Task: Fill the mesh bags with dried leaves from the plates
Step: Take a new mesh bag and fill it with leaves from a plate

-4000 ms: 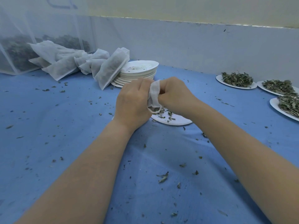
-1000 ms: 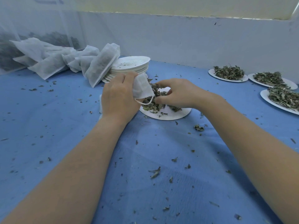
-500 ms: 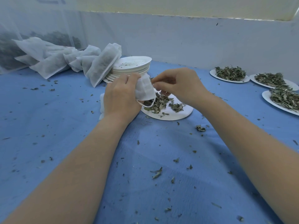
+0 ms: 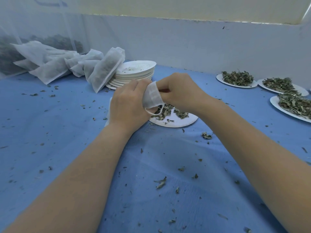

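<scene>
blue table cloth (image 4: 151, 174) is littered with leaf crumbs; above a paper plate (image 4: 176, 122), a white mesh bag (image 4: 152, 96) is gripped by the left hand (image 4: 129, 106) and pinched by the right hand (image 4: 181, 91).

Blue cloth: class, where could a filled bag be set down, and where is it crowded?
Free: blue cloth left of the left hand, in front of the filled bags. Crowded: heaped plates at right; working plate beneath both hands.
</scene>
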